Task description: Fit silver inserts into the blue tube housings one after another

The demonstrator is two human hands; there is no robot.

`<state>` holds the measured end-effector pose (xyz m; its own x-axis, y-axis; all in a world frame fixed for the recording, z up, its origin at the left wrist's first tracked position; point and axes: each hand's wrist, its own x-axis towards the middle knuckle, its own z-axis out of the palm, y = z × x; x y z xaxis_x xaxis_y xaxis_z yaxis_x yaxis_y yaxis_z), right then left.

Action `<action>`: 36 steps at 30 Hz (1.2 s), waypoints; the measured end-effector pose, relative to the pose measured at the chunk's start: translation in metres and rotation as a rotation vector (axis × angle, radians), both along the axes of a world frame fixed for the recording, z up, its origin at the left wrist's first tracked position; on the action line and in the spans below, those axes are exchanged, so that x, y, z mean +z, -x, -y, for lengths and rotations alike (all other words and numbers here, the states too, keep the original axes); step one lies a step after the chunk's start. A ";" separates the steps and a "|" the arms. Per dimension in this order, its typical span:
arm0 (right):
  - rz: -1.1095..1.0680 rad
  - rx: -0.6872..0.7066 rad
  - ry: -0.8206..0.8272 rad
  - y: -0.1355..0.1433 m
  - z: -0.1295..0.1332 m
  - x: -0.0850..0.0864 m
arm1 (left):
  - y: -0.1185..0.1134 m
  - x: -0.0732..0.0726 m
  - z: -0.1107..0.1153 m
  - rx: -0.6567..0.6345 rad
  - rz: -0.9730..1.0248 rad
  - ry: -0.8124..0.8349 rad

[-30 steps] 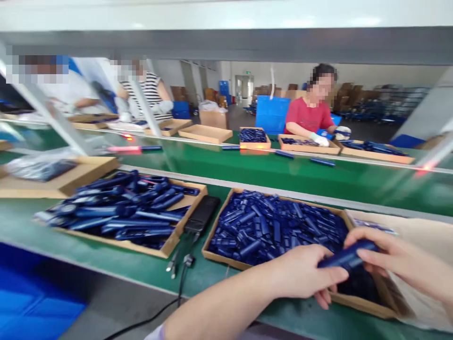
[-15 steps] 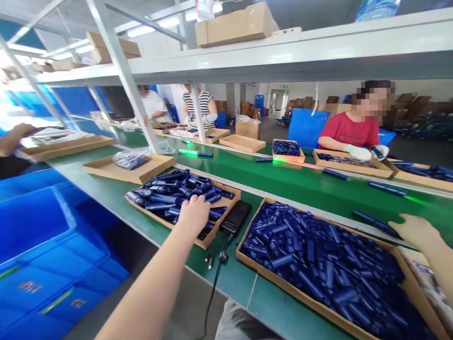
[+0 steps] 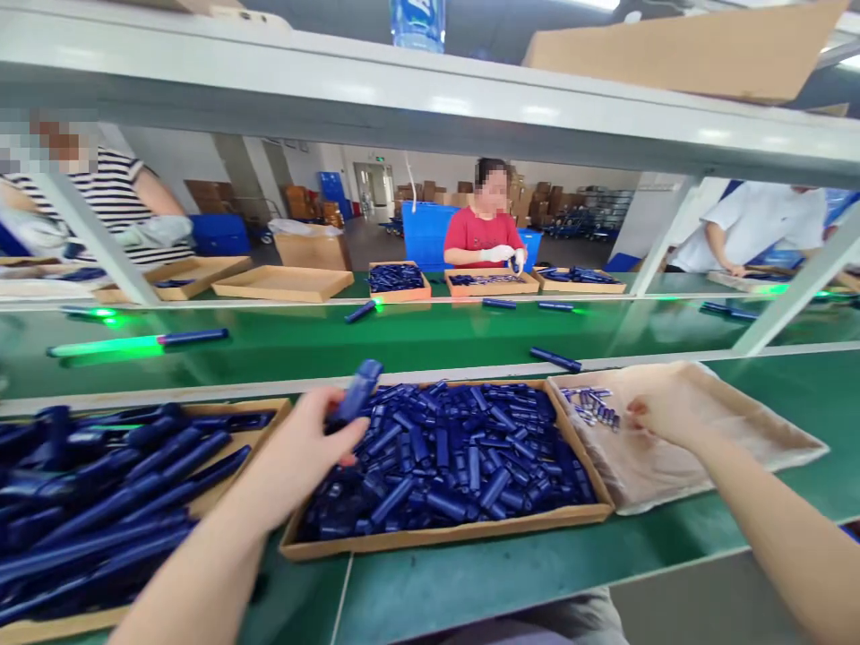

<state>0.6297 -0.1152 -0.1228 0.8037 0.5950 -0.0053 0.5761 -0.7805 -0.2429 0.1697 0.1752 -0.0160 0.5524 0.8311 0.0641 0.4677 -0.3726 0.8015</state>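
My left hand (image 3: 299, 452) is closed around a short dark blue flashlight body (image 3: 361, 390), tilted up over the left rear edge of a cardboard tray (image 3: 443, 528) full of similar blue parts. To the right, my right hand (image 3: 665, 417) reaches into a shallow lined tray (image 3: 745, 430). Its fingertips are pinched beside a small cluster of silver-and-purple batteries (image 3: 595, 408). Whether anything sits between those fingertips I cannot make out.
Long blue flashlights (image 3: 154, 475) fill a tray on the left. Beyond runs a green conveyor belt (image 3: 430, 336) carrying several flashlights, some lit green. A white shelf (image 3: 430, 116) spans overhead. A co-worker in red (image 3: 480, 237) handles parts opposite.
The view has swung right. My left hand has left the longer flashlights and now holds a blue flashlight body. My right hand has moved from a flashlight at the belt's edge to the battery tray.
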 end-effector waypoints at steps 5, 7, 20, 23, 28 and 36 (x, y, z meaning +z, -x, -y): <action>-0.080 -0.065 0.158 0.020 -0.029 -0.012 | -0.108 -0.036 0.086 -0.291 0.480 0.908; -0.080 -0.078 0.155 0.029 -0.030 -0.011 | -0.131 -0.047 0.105 -0.231 0.607 1.158; -0.124 0.348 -0.691 0.170 -0.044 0.050 | -0.132 -0.063 0.117 -0.154 0.897 1.271; -0.119 0.400 -0.712 0.181 -0.048 0.064 | -0.131 -0.064 0.116 -0.125 0.930 1.264; -0.036 0.633 -0.596 0.227 -0.049 0.051 | -0.130 -0.064 0.115 -0.202 1.015 1.253; 0.301 0.628 -0.600 0.249 -0.070 0.041 | -0.130 -0.067 0.119 -0.287 1.015 1.226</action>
